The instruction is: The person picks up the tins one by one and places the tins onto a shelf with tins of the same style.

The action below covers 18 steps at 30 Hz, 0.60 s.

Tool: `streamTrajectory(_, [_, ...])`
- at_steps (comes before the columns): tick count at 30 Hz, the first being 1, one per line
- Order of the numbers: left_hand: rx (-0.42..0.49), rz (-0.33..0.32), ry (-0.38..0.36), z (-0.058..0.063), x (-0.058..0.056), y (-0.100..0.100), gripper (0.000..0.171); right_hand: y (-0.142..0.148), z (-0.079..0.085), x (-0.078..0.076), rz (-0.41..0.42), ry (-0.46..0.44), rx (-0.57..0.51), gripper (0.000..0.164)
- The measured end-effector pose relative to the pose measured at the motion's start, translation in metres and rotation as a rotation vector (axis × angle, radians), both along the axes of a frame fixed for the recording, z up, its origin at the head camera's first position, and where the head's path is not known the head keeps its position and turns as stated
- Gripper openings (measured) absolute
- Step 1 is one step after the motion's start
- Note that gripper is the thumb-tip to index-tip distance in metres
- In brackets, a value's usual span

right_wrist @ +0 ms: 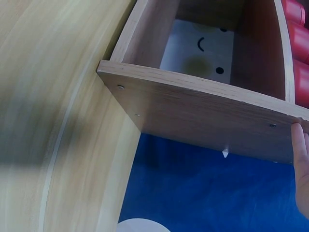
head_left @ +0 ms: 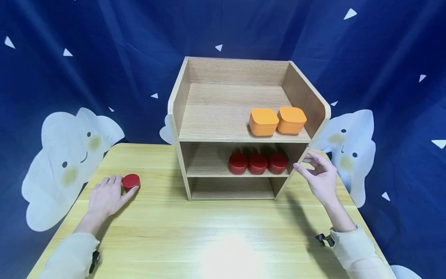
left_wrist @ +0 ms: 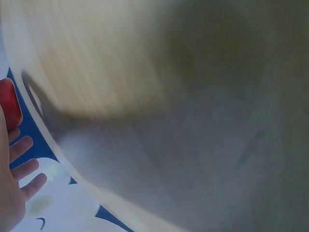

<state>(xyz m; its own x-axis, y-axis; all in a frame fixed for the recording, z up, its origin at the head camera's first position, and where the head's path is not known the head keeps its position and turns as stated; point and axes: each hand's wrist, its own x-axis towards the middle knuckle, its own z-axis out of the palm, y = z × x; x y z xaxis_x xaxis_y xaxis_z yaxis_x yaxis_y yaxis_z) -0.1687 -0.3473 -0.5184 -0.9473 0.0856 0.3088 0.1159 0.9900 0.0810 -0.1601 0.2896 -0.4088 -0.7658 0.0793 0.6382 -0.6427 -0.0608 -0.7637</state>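
Observation:
On the left of the table, my left hand (head_left: 104,195) grips a round red tin (head_left: 131,181) between thumb and forefinger. The same tin (left_wrist: 9,104) shows at the left edge of the left wrist view, the other fingers spread loosely below it. My right hand (head_left: 319,176) is at the right side panel of a wooden shelf (head_left: 240,139), thumb tip at the panel's front edge. In the right wrist view, straight fingers (right_wrist: 299,150) of that hand touch the panel's outer face.
Several red tins (head_left: 258,163) stand in a row on the middle shelf, toward its right. Two orange square boxes (head_left: 263,122) sit at the front right of the top shelf. A blue curtain (head_left: 244,27) with clouds hangs behind the wooden table (head_left: 156,232).

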Motion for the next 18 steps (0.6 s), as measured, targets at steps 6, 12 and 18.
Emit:
streamTrajectory(6, [0.006, -0.034, 0.059, 0.002, 0.004, 0.010, 0.067, 0.000, 0.000, 0.001, 0.009, 0.008, -0.007, 0.057])
streamTrajectory(12, [-0.007, -0.065, 0.103, 0.005, 0.009, 0.021, 0.065, -0.001, 0.000, 0.001, 0.000, -0.003, -0.010, 0.060])
streamTrajectory(18, [-0.019, -0.108, 0.149, 0.011, 0.015, 0.035, 0.061, -0.001, -0.001, 0.000, -0.001, 0.000, -0.015, 0.062])
